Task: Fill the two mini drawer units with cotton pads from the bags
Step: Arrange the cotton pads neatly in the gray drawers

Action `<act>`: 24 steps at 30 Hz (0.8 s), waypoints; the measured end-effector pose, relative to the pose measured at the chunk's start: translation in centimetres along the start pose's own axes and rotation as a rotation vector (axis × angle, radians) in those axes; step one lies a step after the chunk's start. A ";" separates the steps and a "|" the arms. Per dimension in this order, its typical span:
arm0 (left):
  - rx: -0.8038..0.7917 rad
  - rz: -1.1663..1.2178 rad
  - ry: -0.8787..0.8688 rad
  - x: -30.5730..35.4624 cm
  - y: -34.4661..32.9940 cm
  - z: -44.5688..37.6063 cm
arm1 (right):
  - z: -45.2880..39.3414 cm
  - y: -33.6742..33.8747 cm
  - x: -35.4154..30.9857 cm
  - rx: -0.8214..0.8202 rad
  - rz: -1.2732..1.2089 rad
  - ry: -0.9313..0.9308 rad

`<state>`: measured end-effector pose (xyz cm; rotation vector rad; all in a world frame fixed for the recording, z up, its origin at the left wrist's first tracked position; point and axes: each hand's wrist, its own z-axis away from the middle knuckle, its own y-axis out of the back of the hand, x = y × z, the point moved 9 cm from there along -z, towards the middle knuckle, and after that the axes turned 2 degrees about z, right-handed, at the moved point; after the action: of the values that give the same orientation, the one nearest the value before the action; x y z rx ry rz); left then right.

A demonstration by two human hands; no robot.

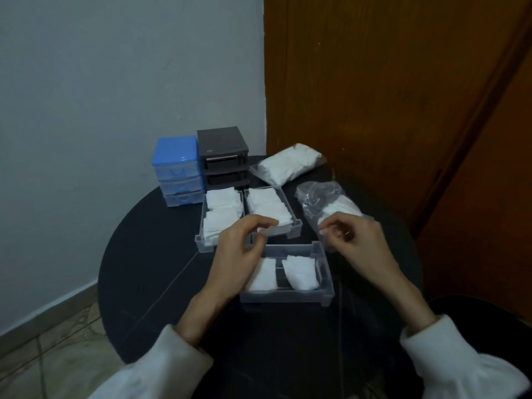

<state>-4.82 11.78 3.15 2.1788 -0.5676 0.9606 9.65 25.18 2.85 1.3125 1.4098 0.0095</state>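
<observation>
A blue mini drawer unit (176,171) and a dark grey unit (223,156) stand at the table's far side; the grey unit's slots are empty. Three clear drawers lie in front of them: the left drawer (201,240) and the middle drawer (296,223) are packed with white cotton pads, while the near drawer (288,300) has two small stacks. My left hand (241,251) hovers over the near drawer's left stack, fingers loosely curled, nothing in it. My right hand (357,243) has its curled fingertips at the mouth of the opened bag (325,203); a grip is not discernible.
A full sealed bag of pads (288,165) lies at the back right by the wooden door (388,96). The round black table (149,269) stands in a corner against a grey wall. A dark seat edge (475,309) shows at the right.
</observation>
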 end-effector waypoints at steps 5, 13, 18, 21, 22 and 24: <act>-0.180 -0.029 -0.026 2.6 -5.2 -3.0 | 1.3 2.2 4.7 0.154 0.008 -0.164; -0.371 -0.190 0.014 1.7 -12.5 -4.8 | 1.6 1.6 6.6 0.266 -0.027 -0.164; -0.340 -0.178 0.063 0.2 -13.0 -4.5 | 1.3 1.0 6.1 0.309 0.062 -0.134; -0.320 -0.145 0.066 0.2 -12.7 -4.5 | 1.2 0.9 5.6 0.334 0.139 -0.139; -0.320 -0.145 0.066 0.3 -12.7 -4.5 | 1.2 0.9 5.5 0.341 0.168 -0.148; -0.321 -0.146 0.063 0.4 -12.7 -4.6 | 1.1 1.0 5.4 0.351 0.223 -0.164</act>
<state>1.11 23.65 0.49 1.8699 -0.4879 0.7972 12.59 28.47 -0.58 1.7155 1.1524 -0.1999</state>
